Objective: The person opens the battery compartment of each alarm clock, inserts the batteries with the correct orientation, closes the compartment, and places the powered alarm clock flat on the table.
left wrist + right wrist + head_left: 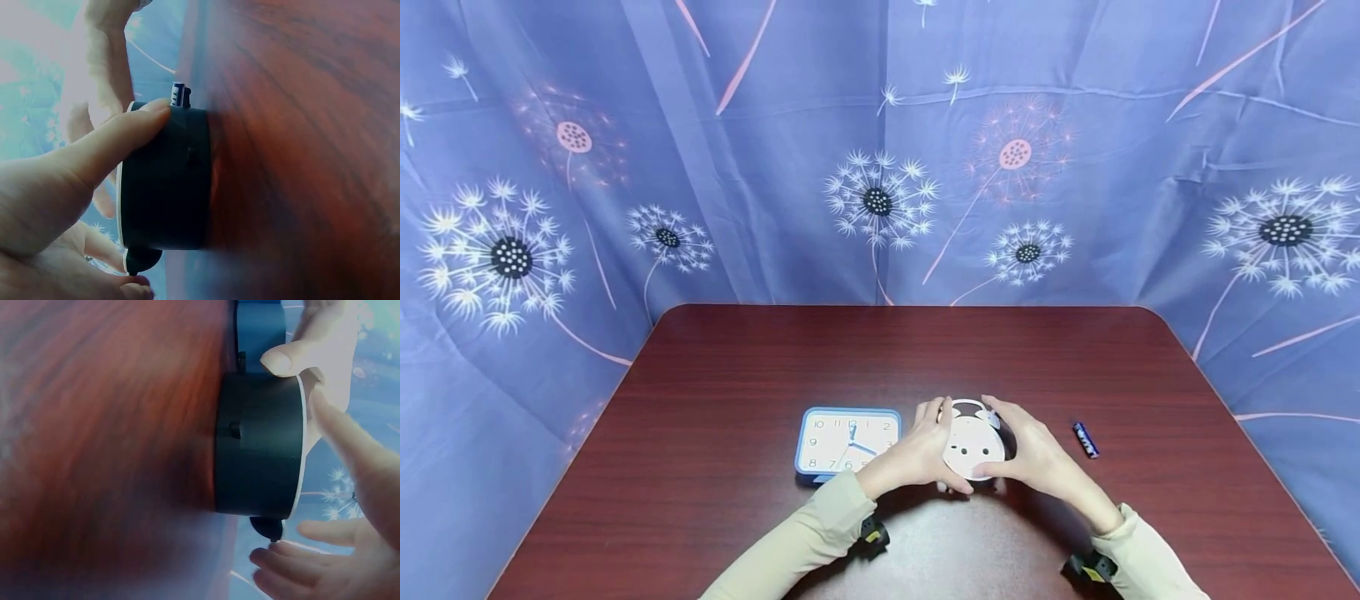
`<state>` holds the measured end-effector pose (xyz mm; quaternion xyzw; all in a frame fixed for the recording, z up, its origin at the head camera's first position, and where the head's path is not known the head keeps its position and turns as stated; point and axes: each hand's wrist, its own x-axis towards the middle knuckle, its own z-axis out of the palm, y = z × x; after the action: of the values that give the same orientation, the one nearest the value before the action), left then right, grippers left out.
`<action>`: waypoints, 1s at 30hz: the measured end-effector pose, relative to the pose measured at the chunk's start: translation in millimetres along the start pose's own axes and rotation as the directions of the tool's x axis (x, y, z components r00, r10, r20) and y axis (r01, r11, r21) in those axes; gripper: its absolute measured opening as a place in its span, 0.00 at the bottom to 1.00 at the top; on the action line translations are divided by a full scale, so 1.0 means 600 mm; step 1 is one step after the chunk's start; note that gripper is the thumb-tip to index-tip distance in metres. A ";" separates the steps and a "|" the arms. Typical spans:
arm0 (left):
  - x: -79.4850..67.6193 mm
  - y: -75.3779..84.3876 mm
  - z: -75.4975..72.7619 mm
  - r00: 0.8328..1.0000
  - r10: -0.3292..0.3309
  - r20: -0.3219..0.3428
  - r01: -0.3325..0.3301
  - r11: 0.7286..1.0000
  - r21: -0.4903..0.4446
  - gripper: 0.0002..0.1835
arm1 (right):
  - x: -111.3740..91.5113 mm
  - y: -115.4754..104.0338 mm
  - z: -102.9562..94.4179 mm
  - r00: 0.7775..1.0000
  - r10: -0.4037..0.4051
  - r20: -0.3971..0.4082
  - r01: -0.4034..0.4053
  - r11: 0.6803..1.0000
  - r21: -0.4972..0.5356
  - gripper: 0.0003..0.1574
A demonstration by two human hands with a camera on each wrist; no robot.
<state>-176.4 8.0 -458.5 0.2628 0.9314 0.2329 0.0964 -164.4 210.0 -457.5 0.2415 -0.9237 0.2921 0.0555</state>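
Note:
A round animal-faced case (pixel 973 450) lies face up on the table, with a white front, dark eye dots and a black patch between its ears. Its deep black side (pixel 165 181) shows in the left wrist view. My left hand (pixel 925 450) grips it from the left, thumb across the near side and fingers toward the ear end. From the right, my right hand (pixel 1033 450) holds it, thumb at the near rim and fingers around by the far ear. The right wrist view shows the black side (pixel 259 447) and small ear (pixel 269 527) between the fingers.
A blue-rimmed rectangular clock (pixel 831 442) lies just left of my left hand, partly covered by it. To the right of my right hand is a small blue battery (pixel 1085 440). A patterned blue curtain (pixel 790 167) hangs behind the dark red table (pixel 737 358).

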 end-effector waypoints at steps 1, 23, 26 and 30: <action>-0.001 0.000 0.001 1.000 0.002 -0.001 -0.002 1.000 -0.003 0.70 | 0.001 -0.002 0.000 0.999 -0.012 -0.031 0.012 1.000 -0.017 0.59; -0.016 0.003 0.000 0.988 0.110 0.108 -0.120 0.988 0.093 0.51 | 0.006 -0.012 0.010 0.934 -0.344 -0.094 0.314 0.918 -0.241 0.20; -0.015 0.004 0.002 0.987 0.121 0.101 -0.134 0.983 0.127 0.50 | 0.004 -0.012 0.010 0.884 -0.462 -0.072 0.419 0.851 -0.316 0.17; -0.015 0.006 0.004 0.987 0.126 0.103 -0.140 0.980 0.143 0.50 | 0.001 -0.016 0.008 0.833 -0.552 -0.034 0.507 0.786 -0.353 0.16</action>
<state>-166.3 6.8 -458.2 0.3416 0.9210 0.1555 0.1040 -160.4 200.3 -456.4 0.4581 -0.8479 0.1216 0.2374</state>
